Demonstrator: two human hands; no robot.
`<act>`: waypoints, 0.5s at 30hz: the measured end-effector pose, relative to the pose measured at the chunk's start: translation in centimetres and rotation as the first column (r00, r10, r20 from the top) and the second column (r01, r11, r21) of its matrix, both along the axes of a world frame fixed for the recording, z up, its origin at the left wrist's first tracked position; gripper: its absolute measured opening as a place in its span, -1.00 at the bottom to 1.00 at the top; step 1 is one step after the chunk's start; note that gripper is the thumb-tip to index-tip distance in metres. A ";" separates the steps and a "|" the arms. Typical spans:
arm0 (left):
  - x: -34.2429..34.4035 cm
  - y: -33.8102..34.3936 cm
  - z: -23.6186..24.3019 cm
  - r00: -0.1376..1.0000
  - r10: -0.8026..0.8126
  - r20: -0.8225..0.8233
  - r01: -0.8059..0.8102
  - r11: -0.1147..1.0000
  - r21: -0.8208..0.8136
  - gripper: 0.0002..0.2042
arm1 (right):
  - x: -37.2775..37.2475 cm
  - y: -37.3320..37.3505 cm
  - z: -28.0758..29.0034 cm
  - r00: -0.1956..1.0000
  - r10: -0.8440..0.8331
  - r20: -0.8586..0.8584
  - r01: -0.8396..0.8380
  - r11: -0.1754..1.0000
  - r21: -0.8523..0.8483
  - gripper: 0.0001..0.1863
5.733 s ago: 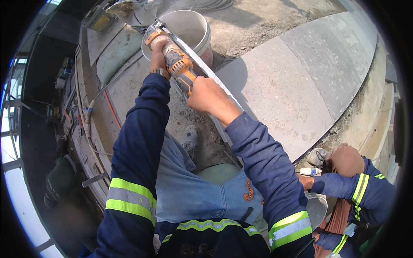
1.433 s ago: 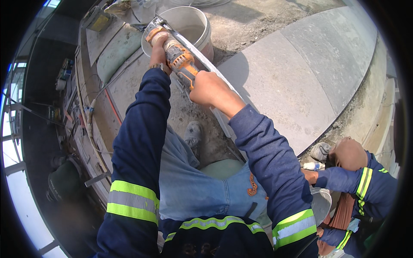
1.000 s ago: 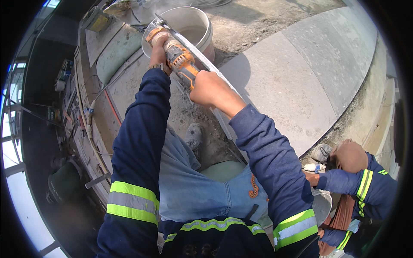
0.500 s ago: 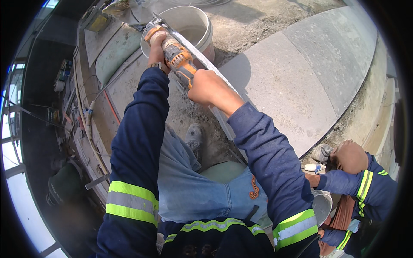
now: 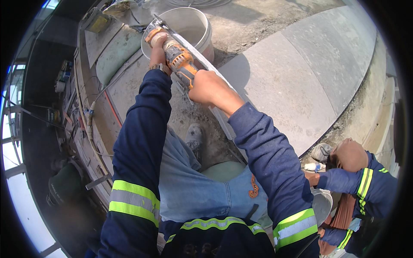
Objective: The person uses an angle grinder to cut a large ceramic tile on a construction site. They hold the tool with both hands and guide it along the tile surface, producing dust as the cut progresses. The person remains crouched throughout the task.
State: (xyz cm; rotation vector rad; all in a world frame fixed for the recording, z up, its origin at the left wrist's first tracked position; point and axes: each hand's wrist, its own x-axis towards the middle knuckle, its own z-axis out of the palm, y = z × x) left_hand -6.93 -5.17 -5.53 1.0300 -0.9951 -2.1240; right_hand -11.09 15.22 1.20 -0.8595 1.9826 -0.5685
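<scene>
Sunlit, dusty concrete ground [image 5: 275, 19] spreads across the top of the frame, with a dark wall [image 5: 47, 77] down its left side. At upper centre is your long-bodied orange-and-grey power tool [image 5: 180, 59], lying slantwise just beside the pale, narrow stone edge [image 5: 195, 55]. Your left hand [image 5: 158, 48] is wrapped around its neck near the head; your right hand [image 5: 210, 89] is closed over the rear grip, though whether a finger presses the switch you cannot tell from this angle. Judging by that pose, you are in the middle of working the edge — the next move calls for both grips firm and the head steady along it. Behind the head stands a round white plastic bucket [image 5: 189, 19]. Broad flat grey slabs [image 5: 284, 86] fill the upper right, and a pale green sack [image 5: 116, 55] lies upper left. At lower right — well apart from your hands — a co-worker in a navy sleeve [image 5: 337, 179] bends beside a grey bucket [image 5: 323, 204].
</scene>
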 end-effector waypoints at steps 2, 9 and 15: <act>0.0 0.5 0.2 1.000 0.021 0.021 -0.021 1.000 0.001 -0.60 | 0.0 0.0 0.0 1.000 -0.003 0.004 0.003 1.000 0.003 -0.65; 0.6 2.9 1.3 1.000 0.023 0.011 -0.024 1.000 0.011 -0.59 | -0.1 0.4 0.3 1.000 0.001 -0.024 -0.001 1.000 -0.007 -0.66; 0.6 2.8 1.2 1.000 0.008 -0.020 -0.007 0.999 0.038 -0.60 | 0.1 0.8 0.7 1.000 -0.005 -0.004 0.005 1.000 -0.030 -0.70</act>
